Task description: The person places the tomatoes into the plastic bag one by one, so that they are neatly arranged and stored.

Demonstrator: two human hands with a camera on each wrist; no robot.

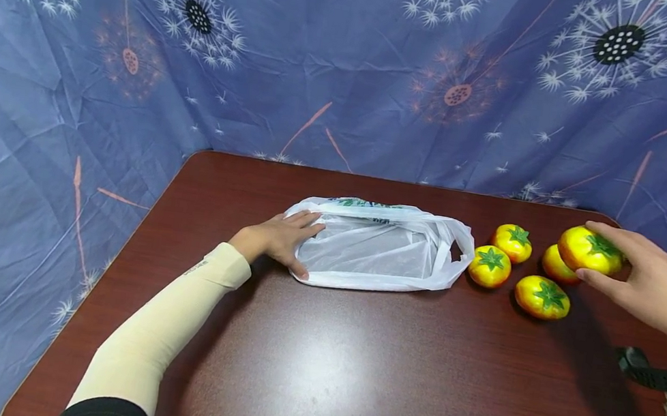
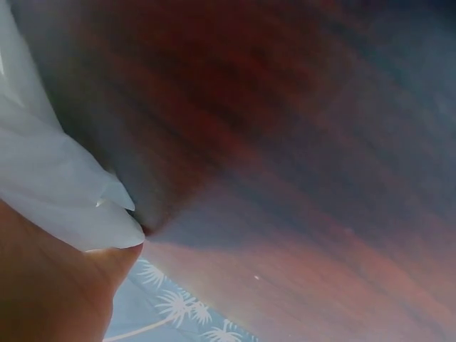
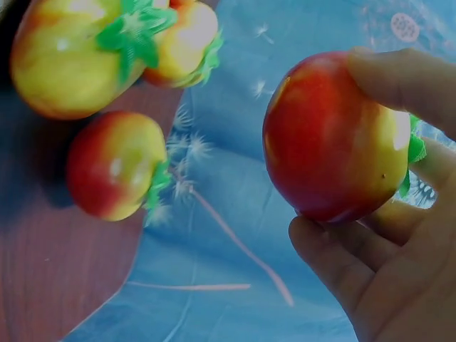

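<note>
A white plastic bag (image 1: 374, 285) lies on the table with its mouth spread wide. My left hand (image 1: 282, 238) rests on the bag's left end with fingers spread; in the left wrist view part of that hand (image 2: 57, 292) touches the white plastic (image 2: 64, 178). Between thumb and fingers, my right hand (image 1: 649, 282) holds a yellow-and-red tomato (image 1: 589, 251) with a green star-shaped top, raised above the table. The right wrist view shows the held tomato's red underside (image 3: 328, 142). Several similar tomatoes (image 1: 542, 298) sit between the bag and my right hand.
The brown table (image 1: 352, 368) has its far edge against a blue curtain (image 1: 325, 63) with a dandelion print. One bag handle (image 1: 461, 240) points right, near the closest tomato (image 1: 490, 266). A dark strap (image 1: 651, 371) circles the right wrist.
</note>
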